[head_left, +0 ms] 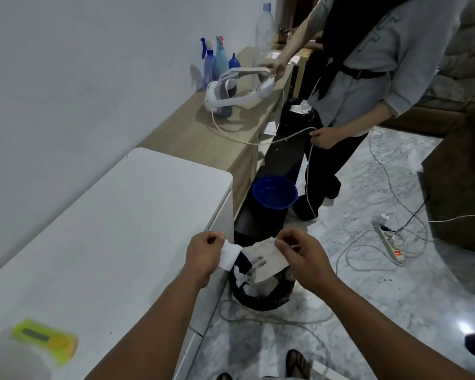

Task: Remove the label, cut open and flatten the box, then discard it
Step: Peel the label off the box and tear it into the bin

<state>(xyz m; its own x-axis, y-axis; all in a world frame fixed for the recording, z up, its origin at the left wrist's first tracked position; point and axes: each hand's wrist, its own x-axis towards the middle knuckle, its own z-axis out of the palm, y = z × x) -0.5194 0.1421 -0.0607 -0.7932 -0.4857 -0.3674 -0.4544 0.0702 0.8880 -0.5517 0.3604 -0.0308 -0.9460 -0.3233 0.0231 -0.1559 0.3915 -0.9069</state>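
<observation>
Label [229,255] apparently between pinching fingers [281,244]

A yellow-green object [45,340], blurred, is located at the near left edge of the white tabletop [115,231]. On the marble floor [368,297], a black waste bin [261,293], a blue bucket [274,192] and a power strip [390,244] are placed.

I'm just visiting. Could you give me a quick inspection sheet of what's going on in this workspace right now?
Surface: white table, mostly bare.
Job's things: barcoded cardboard piece and white label strip, held over the black bin.
Clutter: yellow-green object, blurred; blue bowl; spray bottles.
Hands: left hand pinches the strip; right hand pinches the cardboard.
Cables: power strip, cords across the floor.
Surroundings: another person holding a headset.
</observation>
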